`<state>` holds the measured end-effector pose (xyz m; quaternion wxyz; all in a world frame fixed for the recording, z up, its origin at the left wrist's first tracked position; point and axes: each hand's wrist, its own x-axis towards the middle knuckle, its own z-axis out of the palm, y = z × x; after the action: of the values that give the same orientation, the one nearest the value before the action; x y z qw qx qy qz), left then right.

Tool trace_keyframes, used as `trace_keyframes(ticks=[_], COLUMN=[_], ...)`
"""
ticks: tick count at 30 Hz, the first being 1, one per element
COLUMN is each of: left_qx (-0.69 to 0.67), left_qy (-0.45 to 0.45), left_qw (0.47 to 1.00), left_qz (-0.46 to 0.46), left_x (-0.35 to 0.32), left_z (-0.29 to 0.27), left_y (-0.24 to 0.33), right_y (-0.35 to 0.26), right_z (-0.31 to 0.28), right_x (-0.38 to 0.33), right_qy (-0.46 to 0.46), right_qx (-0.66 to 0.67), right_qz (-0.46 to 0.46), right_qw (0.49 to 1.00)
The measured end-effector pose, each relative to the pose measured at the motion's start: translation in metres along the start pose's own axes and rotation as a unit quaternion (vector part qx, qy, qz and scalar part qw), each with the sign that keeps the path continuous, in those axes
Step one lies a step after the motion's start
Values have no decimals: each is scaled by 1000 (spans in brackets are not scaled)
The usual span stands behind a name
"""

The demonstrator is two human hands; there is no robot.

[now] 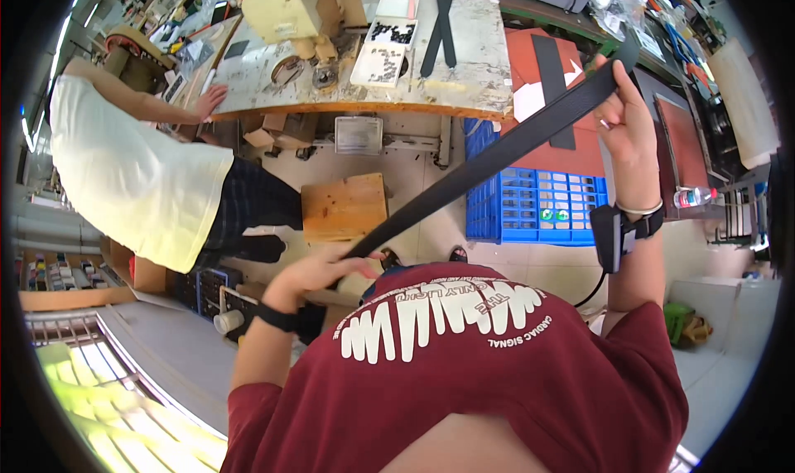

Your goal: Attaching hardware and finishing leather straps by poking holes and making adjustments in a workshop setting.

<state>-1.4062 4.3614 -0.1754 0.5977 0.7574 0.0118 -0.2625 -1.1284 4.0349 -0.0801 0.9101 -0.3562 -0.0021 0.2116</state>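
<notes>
A long black leather strap (480, 165) runs diagonally in front of my body, stretched straight between my hands. My right hand (631, 129) is raised on the right and grips the strap's upper end between thumb and fingers. Lower down on the left, my left hand (319, 270) is closed around the other end, close to my shirt; the tip there is hidden. Another dark strap (556, 88) lies on a reddish-brown board (530, 55) behind the held one. On the workbench (476, 84), more black straps (439, 38) lie crossed.
A cream-coloured machine (286, 9) and white trays of small parts (383, 65) stand on the bench. Below are a blue crate (530, 204) and a wooden stool (344, 206). At the left, a person in a pale shirt (137, 171) rests a hand on the bench.
</notes>
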Motion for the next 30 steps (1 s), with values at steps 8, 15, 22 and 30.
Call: trace_keyframes(ticks=[8,15,22,30], left_qx=[-24,-272,-369,-398], left_qy=[233,495,400,284], left_qw=[967,811,806,859], left_qz=[-104,151,234,151], left_x=[-90,-88,-66,-13], left_z=[-57,-51,-51,-35], left_y=[56,68,87,97], right_y=[22,90,98,134], right_z=[-64,-110,-68,54], right_x=[32,0,-67,-53], right_qy=[100,86,-249,-276], right_qx=[-46,-213,-554,-558], right_qz=[73,304,512,-98], right_qw=[991,924,607,776])
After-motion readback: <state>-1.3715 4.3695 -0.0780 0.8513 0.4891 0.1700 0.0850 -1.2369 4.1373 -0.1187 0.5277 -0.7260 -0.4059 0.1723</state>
